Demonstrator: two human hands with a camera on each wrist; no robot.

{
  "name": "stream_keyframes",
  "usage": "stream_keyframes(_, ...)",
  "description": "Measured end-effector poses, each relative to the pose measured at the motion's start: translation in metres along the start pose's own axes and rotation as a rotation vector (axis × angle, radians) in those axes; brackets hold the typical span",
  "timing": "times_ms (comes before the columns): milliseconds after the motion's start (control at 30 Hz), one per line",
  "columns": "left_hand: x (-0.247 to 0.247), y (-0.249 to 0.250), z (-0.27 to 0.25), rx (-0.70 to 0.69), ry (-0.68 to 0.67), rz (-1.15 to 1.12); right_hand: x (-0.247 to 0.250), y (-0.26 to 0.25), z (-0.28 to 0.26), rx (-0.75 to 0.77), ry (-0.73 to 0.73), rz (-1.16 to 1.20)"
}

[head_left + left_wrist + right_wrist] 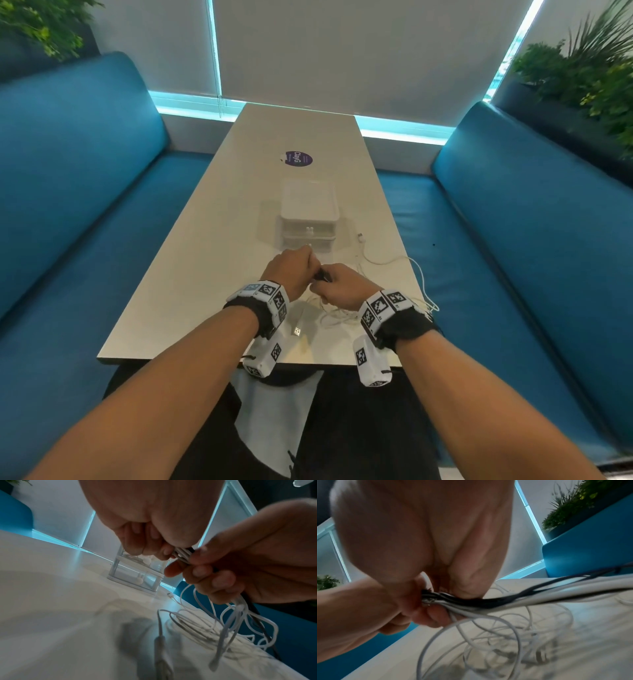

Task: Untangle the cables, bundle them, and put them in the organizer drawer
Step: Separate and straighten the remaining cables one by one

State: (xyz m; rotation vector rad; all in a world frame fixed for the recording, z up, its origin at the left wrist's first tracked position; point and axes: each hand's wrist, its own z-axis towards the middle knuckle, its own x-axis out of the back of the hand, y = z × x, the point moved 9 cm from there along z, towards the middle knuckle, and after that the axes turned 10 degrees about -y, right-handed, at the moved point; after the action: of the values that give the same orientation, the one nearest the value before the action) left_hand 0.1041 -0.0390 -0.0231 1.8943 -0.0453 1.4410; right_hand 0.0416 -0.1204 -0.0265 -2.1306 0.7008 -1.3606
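Both hands meet just above the white table [191, 281], in front of the organizer. My left hand [301, 267] and my right hand [330, 286] both grip one bundle of white and black cables [183, 555] by its gathered strands. Up close, the bundle [471, 603] runs out of my right hand's fingers [436, 619], and my left hand [373, 608] pinches its end. Loose white loops [197, 626] hang from the bundle onto the table. A USB plug [297, 331] lies by my left wrist. The clear two-drawer organizer [310, 216] stands beyond, both drawers pushed in.
One white cable [387, 262] trails to the table's right edge beside the organizer. A purple round sticker [298, 158] lies farther back. Blue benches [85, 205] flank the table on both sides, with plants [589, 75] behind them.
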Motion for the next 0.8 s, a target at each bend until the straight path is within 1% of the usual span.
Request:
stream_keyframes(133,0.006,-0.009,-0.003,0.019,0.051,-0.123,-0.003,0.005,0.006,-0.048,0.006,-0.159)
stream_keyframes(233,0.0,-0.014,-0.008,0.025,0.066,-0.201,-0.012,0.002,0.01,-0.043,-0.029,-0.152)
stream_keyframes(367,-0.008,-0.015,-0.015,0.071,0.086,-0.152,-0.02,0.002,0.012,-0.053,-0.039,-0.185)
stream_keyframes(433,-0.009,-0.013,-0.012,0.053,0.076,-0.134,-0.021,0.004,0.012,-0.056,-0.019,-0.18)
stream_keyframes(600,-0.005,-0.006,-0.004,-0.008,-0.035,-0.114,-0.018,0.002,0.006,-0.009,0.051,-0.17)
stream_keyframes(700,0.0,-0.004,-0.002,-0.036,-0.049,-0.07,-0.018,0.002,0.007,-0.002,0.065,-0.163)
stream_keyframes(800,0.007,-0.003,-0.004,-0.048,-0.033,-0.035,-0.015,0.001,0.006,0.0,0.104,-0.142)
